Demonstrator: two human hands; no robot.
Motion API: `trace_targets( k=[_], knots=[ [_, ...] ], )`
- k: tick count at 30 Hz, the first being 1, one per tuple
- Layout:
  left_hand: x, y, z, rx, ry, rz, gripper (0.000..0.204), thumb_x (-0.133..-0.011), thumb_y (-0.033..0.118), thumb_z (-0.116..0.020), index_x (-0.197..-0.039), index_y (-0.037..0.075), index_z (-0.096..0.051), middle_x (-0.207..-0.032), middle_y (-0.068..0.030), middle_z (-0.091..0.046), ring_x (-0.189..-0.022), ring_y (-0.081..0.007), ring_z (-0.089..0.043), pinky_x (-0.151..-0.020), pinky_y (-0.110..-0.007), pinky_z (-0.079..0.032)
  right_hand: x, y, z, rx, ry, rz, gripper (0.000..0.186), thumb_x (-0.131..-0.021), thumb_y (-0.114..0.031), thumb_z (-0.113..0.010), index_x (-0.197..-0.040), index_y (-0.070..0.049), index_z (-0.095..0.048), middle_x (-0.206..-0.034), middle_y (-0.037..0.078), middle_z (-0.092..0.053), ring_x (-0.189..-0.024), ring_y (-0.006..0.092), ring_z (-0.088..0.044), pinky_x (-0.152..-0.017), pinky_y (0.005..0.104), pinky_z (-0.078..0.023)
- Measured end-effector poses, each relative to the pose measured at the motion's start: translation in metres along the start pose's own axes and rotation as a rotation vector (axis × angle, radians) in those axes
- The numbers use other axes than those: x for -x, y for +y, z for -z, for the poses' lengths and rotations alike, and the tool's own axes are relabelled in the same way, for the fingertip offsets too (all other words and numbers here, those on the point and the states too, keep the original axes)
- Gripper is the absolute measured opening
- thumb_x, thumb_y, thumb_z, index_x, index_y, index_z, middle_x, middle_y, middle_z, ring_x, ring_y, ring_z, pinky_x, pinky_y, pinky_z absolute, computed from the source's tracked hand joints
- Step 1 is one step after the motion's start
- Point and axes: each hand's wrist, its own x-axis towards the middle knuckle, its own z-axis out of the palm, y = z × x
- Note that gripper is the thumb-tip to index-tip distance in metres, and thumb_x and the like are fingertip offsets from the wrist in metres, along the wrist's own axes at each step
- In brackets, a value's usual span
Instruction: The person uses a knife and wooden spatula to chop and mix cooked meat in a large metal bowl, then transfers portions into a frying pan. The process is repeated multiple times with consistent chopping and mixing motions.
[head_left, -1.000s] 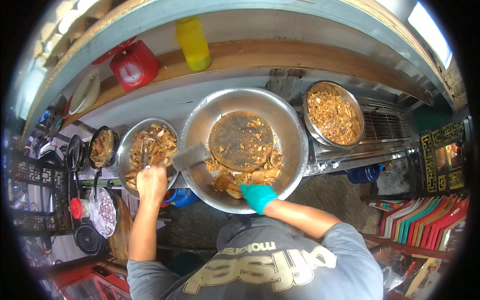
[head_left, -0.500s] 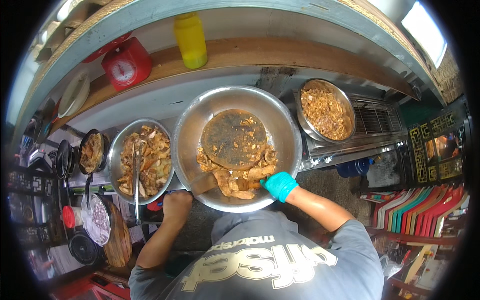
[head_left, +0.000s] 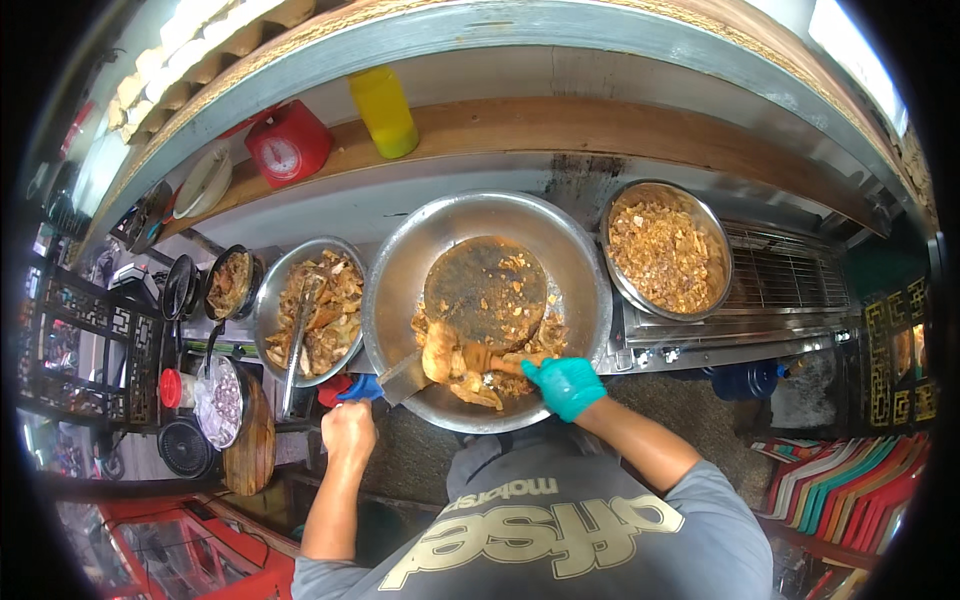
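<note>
My bare left hand (head_left: 350, 430) is a closed fist at the left front of a large steel basin (head_left: 385, 250). From it a cleaver (head_left: 405, 379) reaches over the rim, its broad blade against browned cooked meat (head_left: 445, 355); the fist hides most of the handle. My right hand (head_left: 567, 388), in a teal glove, is closed at the basin's front right on a piece of this meat; the fingertips are partly hidden. Behind the meat, inside the basin, lies a dark round chopping board (head_left: 480, 285) scattered with small scraps.
Left of the basin stands a steel bowl of meat pieces (head_left: 335, 335) with tongs (head_left: 298, 345) across it. A bowl of chopped meat (head_left: 668, 255) sits at right beside a wire grill rack (head_left: 790, 265). A wooden shelf (head_left: 540, 120) behind holds a red scale (head_left: 290, 145) and a yellow bottle (head_left: 385, 115).
The meat at the front of the basin has shifted and tipped up beside the blade. My left fist has turned and moved slightly down. The whole view has shifted a little.
</note>
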Motion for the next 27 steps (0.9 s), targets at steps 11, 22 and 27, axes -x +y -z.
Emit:
trace_targets(
  k=[11, 22, 27],
  knots=[
    [-0.009, 0.029, 0.041, 0.519, -0.145, 0.281, 0.023, -0.072, 0.010, -0.068, -0.093, 0.001, -0.069, -0.086, -0.0228, -0.070, -0.083, -0.0391, -0.070, -0.077, -0.046, -0.054, 0.030, 0.079, 0.064, 0.092, 0.138, -0.319, 0.023, -0.093, -0.016, -0.052, -0.108, -0.008, -0.068, -0.079, 0.018, -0.066, -0.072, 0.0379, -0.066, -0.062, 0.0501, -0.051],
    [-0.136, 0.108, -0.078, 0.758, 0.027, 0.274, 0.033, -0.098, 0.028, -0.052, -0.101, -0.005, -0.053, -0.085, -0.0324, -0.067, -0.087, -0.0489, -0.066, -0.077, -0.055, -0.054, -0.024, -0.001, -0.020, -0.504, 0.254, -0.559, 0.043, -0.091, -0.026, -0.054, -0.132, -0.014, -0.060, -0.103, 0.025, -0.066, -0.093, 0.0432, -0.065, -0.084, 0.0521, -0.051],
    [-0.147, 0.114, -0.129, 0.793, -0.031, 0.052, 0.031, -0.092, 0.024, -0.057, -0.101, -0.007, -0.058, -0.092, -0.0336, -0.066, -0.089, -0.0490, -0.066, -0.083, -0.054, -0.053, -0.030, -0.010, -0.034, -0.534, 0.233, -0.659, 0.045, -0.090, -0.028, -0.056, -0.132, -0.013, -0.060, -0.103, 0.025, -0.067, -0.094, 0.0427, -0.065, -0.083, 0.0491, -0.052]
  ],
)
